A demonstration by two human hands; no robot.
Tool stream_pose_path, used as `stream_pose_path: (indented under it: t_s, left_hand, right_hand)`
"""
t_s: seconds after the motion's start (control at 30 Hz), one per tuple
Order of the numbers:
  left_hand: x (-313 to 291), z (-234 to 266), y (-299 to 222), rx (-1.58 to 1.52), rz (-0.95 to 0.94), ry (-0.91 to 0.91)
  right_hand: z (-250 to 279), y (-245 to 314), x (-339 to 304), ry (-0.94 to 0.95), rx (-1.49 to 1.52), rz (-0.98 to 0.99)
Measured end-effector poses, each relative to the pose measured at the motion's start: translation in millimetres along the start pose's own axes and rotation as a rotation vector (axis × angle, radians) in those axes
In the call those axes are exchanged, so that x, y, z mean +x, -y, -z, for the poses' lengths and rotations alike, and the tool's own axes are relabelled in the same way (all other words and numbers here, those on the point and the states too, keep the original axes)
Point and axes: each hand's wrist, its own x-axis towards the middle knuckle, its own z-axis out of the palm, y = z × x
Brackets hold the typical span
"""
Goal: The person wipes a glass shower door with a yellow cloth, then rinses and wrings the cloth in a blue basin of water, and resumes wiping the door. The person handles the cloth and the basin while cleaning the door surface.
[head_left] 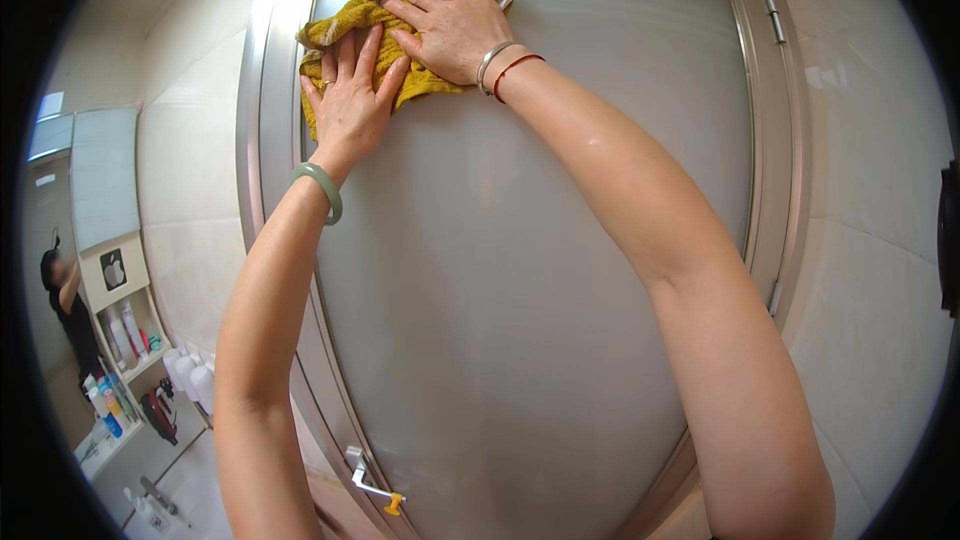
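A mustard-yellow cloth [345, 22] lies bunched and spread against the upper left of a frosted glass door panel [530, 270]. My left hand [352, 100] presses flat on its lower left part, fingers spread and pointing up. Higher and to the right, my right hand [455, 28] lies flat on the cloth, its fingers stretched toward the upper left. Both palms hold the cloth to the glass; neither hand has its fingers wrapped round it. A green bangle circles my left wrist, and a silver bangle and a red string are on the right.
A metal frame [783, 190] borders the door, with hinges on the right. Low on its left side is a handle [368, 480] with a yellow piece. At left, a mirror cabinet [105, 180], shelves of bottles and tubes, white cups [190, 375] and a washbasin with a faucet.
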Motion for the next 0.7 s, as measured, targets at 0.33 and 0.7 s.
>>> stream_pose_path:
  t_s: [0.33, 0.7]
  left_hand:
    - [106, -17, -102, 0.018, -0.128, -0.104]
    - [118, -24, -187, 0.227, -0.439, -0.182]
  right_hand:
    - [17, -134, -3, -0.124, -0.122, -0.125]
    - [75, -204, -67, -0.092, -0.216, -0.273]
